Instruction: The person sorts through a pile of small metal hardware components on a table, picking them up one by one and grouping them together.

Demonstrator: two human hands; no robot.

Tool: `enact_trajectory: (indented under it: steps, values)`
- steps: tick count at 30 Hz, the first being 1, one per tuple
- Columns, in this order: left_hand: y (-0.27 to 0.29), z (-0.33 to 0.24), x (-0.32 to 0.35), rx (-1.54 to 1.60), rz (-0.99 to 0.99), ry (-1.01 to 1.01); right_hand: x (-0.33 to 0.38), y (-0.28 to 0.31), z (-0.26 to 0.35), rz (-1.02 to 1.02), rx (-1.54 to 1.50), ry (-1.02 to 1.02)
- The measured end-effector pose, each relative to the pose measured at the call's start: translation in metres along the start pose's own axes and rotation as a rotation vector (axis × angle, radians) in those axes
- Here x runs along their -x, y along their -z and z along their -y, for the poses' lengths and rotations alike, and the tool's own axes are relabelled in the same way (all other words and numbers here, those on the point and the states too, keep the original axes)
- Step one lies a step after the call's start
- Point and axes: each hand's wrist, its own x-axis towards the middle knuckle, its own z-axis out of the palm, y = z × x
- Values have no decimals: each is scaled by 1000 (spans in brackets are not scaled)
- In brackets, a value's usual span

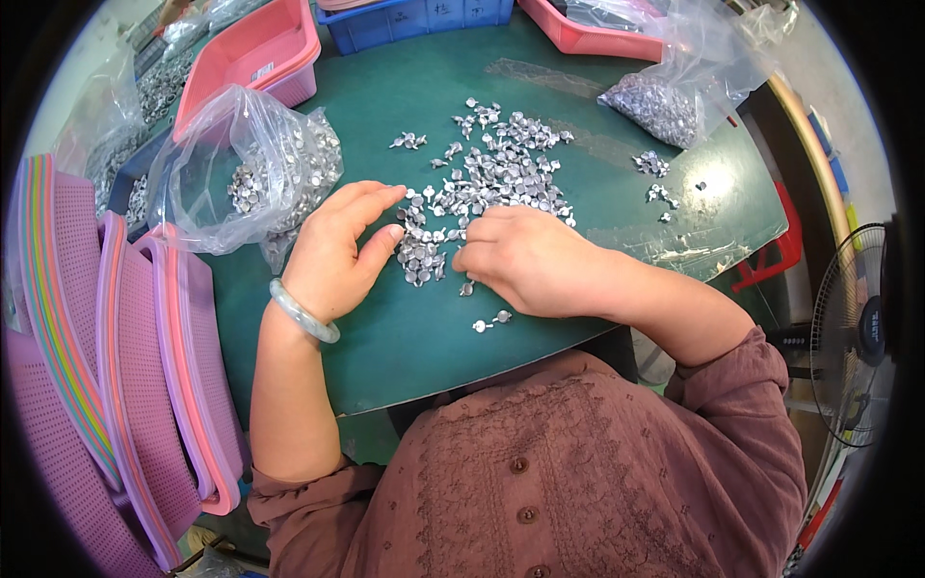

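Observation:
A spread of small silvery metal pieces with round heads (511, 173) lies over the middle of the green table. At the left edge of this pile rests my left hand (345, 246), thumb and fingers apart, a bangle round its wrist, and nothing shows in its grasp. My right hand (525, 258) is at the near side of the pile with its fingers bent down and drawn together; whatever they pinch is hidden beneath them. Between the hands sits a smaller cluster of the pieces (421, 258). A few loose ones (491, 322) lie nearer the table's front edge.
An open clear bag of metal pieces (260, 178) stands left of my left hand, another bag (660, 106) at the far right. Pink baskets (252, 53) and a blue crate (414, 29) line the back. Stacked purple baskets (145, 356) fill the left; a fan (853, 332) stands right.

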Motion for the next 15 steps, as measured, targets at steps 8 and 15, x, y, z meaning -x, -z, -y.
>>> enact_trajectory:
  steps: [8,15]
  values:
    - [0,0,0,-1,0,-9,4,-11,6,-61,-3,50]
    - [0,2,0,-2,2,-4,19,-5,3,-5,-57,176]
